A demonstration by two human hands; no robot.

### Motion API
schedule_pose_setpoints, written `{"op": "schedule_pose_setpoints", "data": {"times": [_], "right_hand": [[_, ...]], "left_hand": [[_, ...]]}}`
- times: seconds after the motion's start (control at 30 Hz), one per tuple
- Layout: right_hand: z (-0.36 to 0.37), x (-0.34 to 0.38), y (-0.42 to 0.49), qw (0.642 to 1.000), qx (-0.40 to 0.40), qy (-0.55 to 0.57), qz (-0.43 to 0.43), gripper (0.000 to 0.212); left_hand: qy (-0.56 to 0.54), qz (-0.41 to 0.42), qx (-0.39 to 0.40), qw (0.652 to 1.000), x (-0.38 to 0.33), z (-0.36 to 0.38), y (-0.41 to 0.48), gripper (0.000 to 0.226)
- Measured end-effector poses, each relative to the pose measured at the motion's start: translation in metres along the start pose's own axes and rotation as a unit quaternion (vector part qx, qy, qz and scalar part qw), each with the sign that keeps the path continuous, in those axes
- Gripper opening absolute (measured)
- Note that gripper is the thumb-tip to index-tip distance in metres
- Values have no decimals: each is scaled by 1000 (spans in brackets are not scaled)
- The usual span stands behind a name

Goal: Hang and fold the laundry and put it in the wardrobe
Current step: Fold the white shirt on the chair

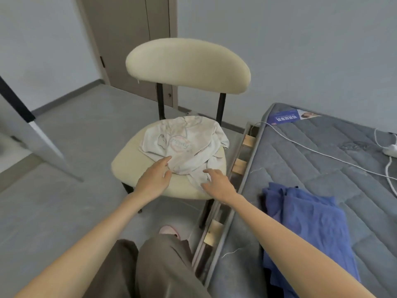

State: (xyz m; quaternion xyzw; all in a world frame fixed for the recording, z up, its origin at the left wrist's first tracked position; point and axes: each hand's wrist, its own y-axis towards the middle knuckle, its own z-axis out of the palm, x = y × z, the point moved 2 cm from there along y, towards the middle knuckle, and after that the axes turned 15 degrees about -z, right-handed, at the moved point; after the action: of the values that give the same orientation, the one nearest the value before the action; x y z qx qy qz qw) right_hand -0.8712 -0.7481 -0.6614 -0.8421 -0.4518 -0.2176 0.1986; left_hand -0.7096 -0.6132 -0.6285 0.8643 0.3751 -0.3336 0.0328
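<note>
A cream padded chair [188,65] on black legs is parked right beside a grey quilted mattress [322,164], and wooden slats [239,164] are left showing along its edge. A white cable [311,150] is trailed across the mattress, and a power strip [392,150] is spotted far right. A brown door [126,39] is seen behind the chair.

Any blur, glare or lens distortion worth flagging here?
Head view: even, soft light, no glare; wide-angle stretch enlarges the forearms at the bottom and slants the grey quilted mattress; the left hand and right hand at the crumpled white printed shirt look slightly soft.
</note>
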Motion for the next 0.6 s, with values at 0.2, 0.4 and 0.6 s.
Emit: {"op": "schedule_pose_setpoints", "data": {"times": [0.2,0.4,0.6], "right_hand": [[40,-26,27,996,32,-77,3,56],[36,-45,29,992,-26,-118,-45,23],[-11,-20,15,987,-130,8,-91,16]], "left_hand": [[16,-17,27,999,19,15,26,52],[15,-20,49,998,25,31,38,52],[1,33,59,998,10,21,28,56]]}}
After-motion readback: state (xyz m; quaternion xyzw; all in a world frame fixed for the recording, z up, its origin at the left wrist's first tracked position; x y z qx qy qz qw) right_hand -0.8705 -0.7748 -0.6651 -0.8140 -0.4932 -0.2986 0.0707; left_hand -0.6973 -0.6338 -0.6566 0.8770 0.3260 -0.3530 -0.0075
